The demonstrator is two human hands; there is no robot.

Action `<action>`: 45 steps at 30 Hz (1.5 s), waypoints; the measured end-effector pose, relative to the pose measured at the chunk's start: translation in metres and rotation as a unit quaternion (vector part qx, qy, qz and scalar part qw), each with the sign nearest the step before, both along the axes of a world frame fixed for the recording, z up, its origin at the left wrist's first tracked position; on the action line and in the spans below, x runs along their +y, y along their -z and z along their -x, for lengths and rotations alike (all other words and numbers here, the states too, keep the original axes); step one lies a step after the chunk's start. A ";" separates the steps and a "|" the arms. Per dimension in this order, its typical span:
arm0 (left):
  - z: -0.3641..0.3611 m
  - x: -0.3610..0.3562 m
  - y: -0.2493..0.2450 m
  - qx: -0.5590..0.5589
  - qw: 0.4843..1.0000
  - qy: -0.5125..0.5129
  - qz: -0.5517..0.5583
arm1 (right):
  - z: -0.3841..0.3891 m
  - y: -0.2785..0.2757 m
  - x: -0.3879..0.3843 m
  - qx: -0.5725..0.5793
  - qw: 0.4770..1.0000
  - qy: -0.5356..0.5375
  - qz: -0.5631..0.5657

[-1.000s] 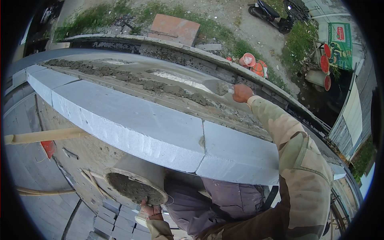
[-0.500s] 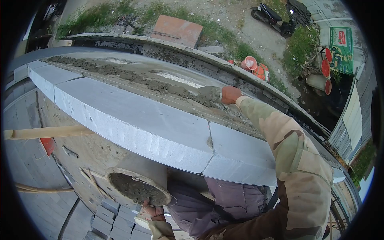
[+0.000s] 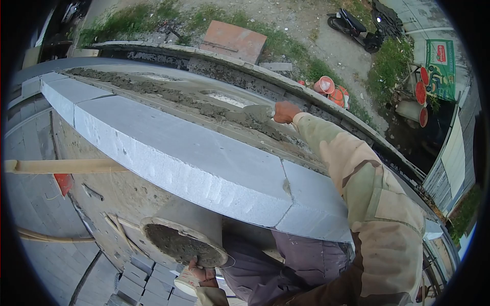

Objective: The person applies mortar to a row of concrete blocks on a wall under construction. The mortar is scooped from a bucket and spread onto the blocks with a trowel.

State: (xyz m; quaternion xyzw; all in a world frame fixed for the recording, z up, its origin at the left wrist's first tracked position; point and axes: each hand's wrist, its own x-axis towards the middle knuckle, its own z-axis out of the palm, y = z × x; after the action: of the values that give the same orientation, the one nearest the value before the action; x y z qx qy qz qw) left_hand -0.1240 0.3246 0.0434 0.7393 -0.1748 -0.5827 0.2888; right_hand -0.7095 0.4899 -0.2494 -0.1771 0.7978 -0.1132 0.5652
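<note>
My right hand [image 3: 286, 111] is closed round the handle of a trowel [image 3: 259, 111]. Its blade rests at the strip of wet grey mortar [image 3: 194, 107] that runs along the wall behind the pale blocks [image 3: 178, 137]. Low in view, my left hand [image 3: 203, 276] is closed at the rim of a tilted bucket [image 3: 196, 219], thumb over the edge; its other fingers are mostly hidden. Grey mortar [image 3: 178, 244] lies inside the bucket. Beside this hand is a white object [image 3: 186, 282] I cannot make out.
A thin string line runs behind the blocks. A wooden beam [image 3: 66, 166] juts in from the left, with grey blocks [image 3: 140, 278] stacked below. Beyond the wall, at ground level, are a reddish board [image 3: 234, 41], buckets [image 3: 324, 85] and a motorbike [image 3: 354, 28].
My right hand and the trowel have moved left along the mortar, and more of the blade shows. The view has shifted slightly. My left hand stays at the bucket rim.
</note>
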 end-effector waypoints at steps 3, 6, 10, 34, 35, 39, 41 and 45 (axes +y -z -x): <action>0.000 0.001 0.000 0.029 1.000 -0.005 -0.008 | 0.004 0.002 -0.018 0.102 0.992 -0.061 0.035; 0.008 0.003 -0.003 0.018 1.000 -0.022 0.001 | 0.007 -0.008 -0.032 0.081 0.993 -0.080 0.033; 0.015 0.004 -0.006 0.016 1.000 -0.011 -0.005 | 0.002 -0.009 -0.029 0.115 0.988 -0.094 0.045; 0.005 0.000 -0.004 0.035 0.999 -0.010 -0.014 | -0.035 -0.013 0.030 0.146 0.969 -0.004 0.201; 0.009 0.001 -0.005 0.021 1.000 -0.020 -0.010 | -0.030 0.002 0.036 0.100 0.970 0.046 0.217; 0.018 0.001 -0.009 0.006 1.000 -0.017 -0.010 | -0.004 -0.013 0.051 -0.104 0.953 0.246 0.143; 0.010 0.000 -0.006 0.008 1.000 -0.017 -0.010 | 0.010 -0.002 0.067 -0.106 0.917 0.335 0.188; 0.013 0.001 -0.008 0.022 1.000 -0.006 -0.009 | 0.037 -0.020 0.080 -0.054 0.871 0.437 0.217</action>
State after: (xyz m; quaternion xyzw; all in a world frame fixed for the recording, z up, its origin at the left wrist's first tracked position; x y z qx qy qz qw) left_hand -0.1370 0.3254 0.0518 0.7298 -0.1583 -0.5989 0.2894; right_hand -0.7466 0.5699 -0.2290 0.0778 0.7175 -0.5284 0.4471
